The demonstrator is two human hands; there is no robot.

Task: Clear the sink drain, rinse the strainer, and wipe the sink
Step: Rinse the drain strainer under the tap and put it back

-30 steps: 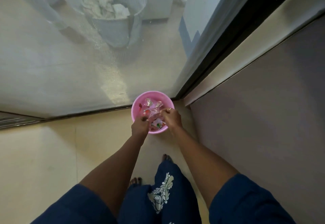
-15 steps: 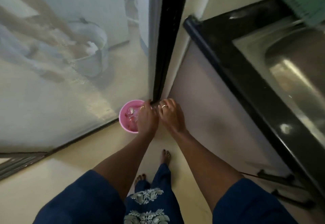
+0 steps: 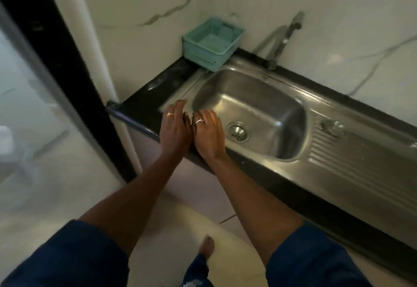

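Note:
The steel sink (image 3: 259,106) is set in a black counter, with a round perforated drain strainer (image 3: 238,131) in the basin floor. My left hand (image 3: 174,128) and my right hand (image 3: 208,133) hover side by side, touching, over the sink's front left corner. The left fingers stretch out flat above the rim with nothing seen in them. The right fingers curl down over the basin edge, just left of the drain, and whatever is under them is hidden. Each hand wears a ring.
A teal plastic basket (image 3: 212,43) stands at the sink's back left corner. A tap (image 3: 279,40) rises from the back rim by the marble wall. The ribbed drainboard (image 3: 352,158) runs to the right. A dark door frame (image 3: 67,79) stands at the left.
My hands have risen from the pink bin on the floor to the sink's front left corner. The view has swung up and right; the bin is out of sight.

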